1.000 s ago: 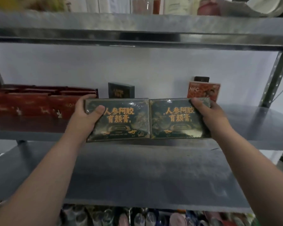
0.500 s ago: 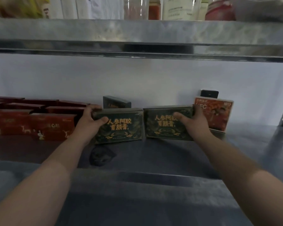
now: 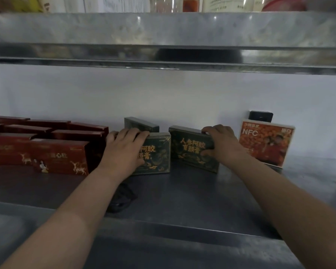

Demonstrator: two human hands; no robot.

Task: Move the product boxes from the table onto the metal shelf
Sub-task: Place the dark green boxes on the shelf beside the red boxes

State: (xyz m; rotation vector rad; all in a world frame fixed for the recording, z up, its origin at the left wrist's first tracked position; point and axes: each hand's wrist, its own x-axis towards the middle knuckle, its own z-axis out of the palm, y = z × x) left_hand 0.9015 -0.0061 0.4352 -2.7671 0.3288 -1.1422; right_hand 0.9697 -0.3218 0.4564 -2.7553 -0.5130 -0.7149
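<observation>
Left hand (image 3: 124, 150) grips left green box (image 3: 157, 152) over its top; right hand (image 3: 221, 144) pinches right green box (image 3: 190, 150) at its 3 o'clock corner. Both upright on metal shelf (image 3: 182, 193). Risk: hasty release topples one, or knocks orange carton (image 3: 266, 140) at 3 o'clock.

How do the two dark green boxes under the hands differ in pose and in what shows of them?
The left green box faces the camera squarely; the right green box is turned at an angle. The left hand covers part of the left green box's lettering; the right hand leaves the right green box's lettering readable. Both are dark green with gold lettering and stand upright on the shelf.
</observation>
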